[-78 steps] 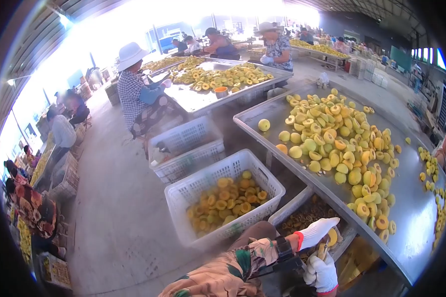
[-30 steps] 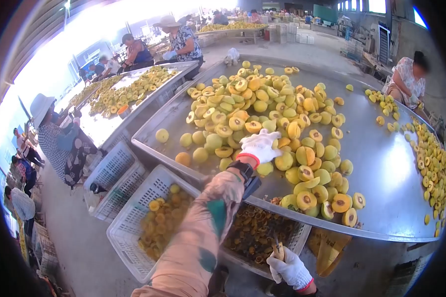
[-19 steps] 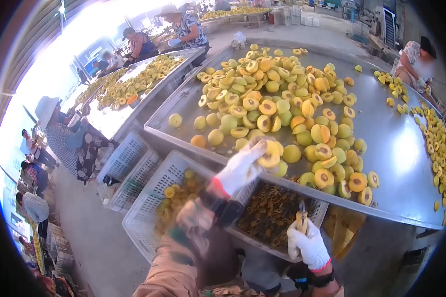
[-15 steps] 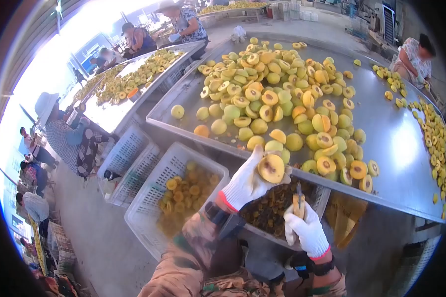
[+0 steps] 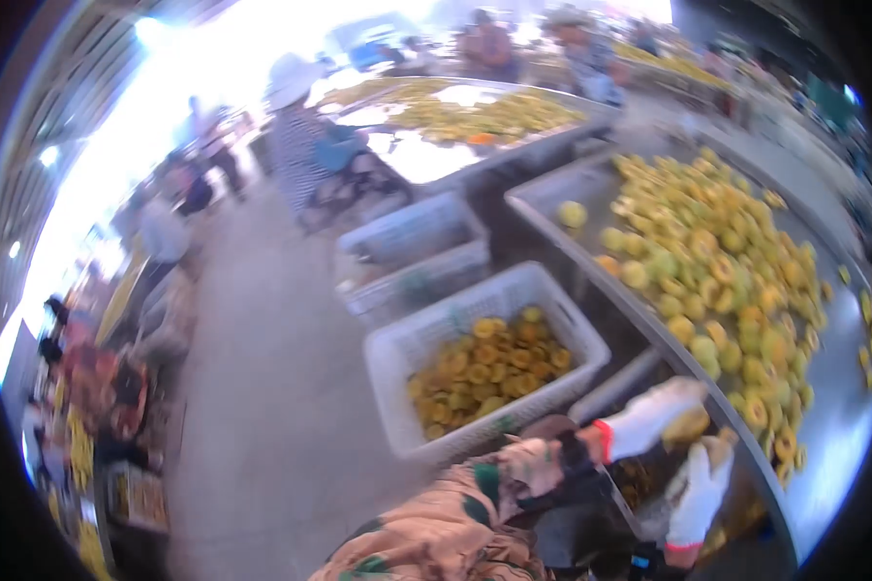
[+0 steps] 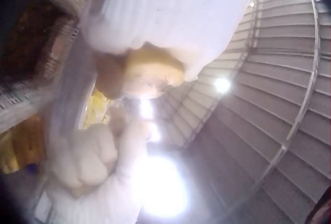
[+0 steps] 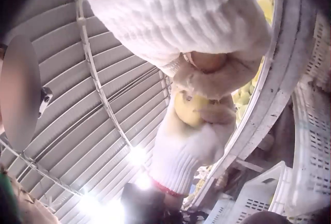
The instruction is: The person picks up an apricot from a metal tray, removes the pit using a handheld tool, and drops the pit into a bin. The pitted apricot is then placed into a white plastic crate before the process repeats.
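Observation:
My left hand (image 5: pixel 649 421), in a white knit glove, holds a yellow peach half (image 6: pixel 152 74) by its sides. The gloved right hand (image 5: pixel 700 494) is close beside it in the head view, its fingers curled round a small wooden-handled pitting tool. In the right wrist view the round butt of the tool's handle (image 7: pixel 207 61) shows in the fist, and the tool's metal tip is hidden. The peach half lies between the two hands there. Below the hands stands a crate (image 5: pixel 625 499) with dark pit scraps. The head view is blurred.
A metal table (image 5: pixel 639 315) with a heap of peach halves (image 5: pixel 727 271) runs along the right. A white basket (image 5: pixel 388 387) with peach halves stands left of the hands, pale crates (image 5: pixel 412 242) behind it. Several people sit at other tables.
The left hand took a peach half from the heap and brought it back to the right hand, which keeps the tool. The head view has swung left.

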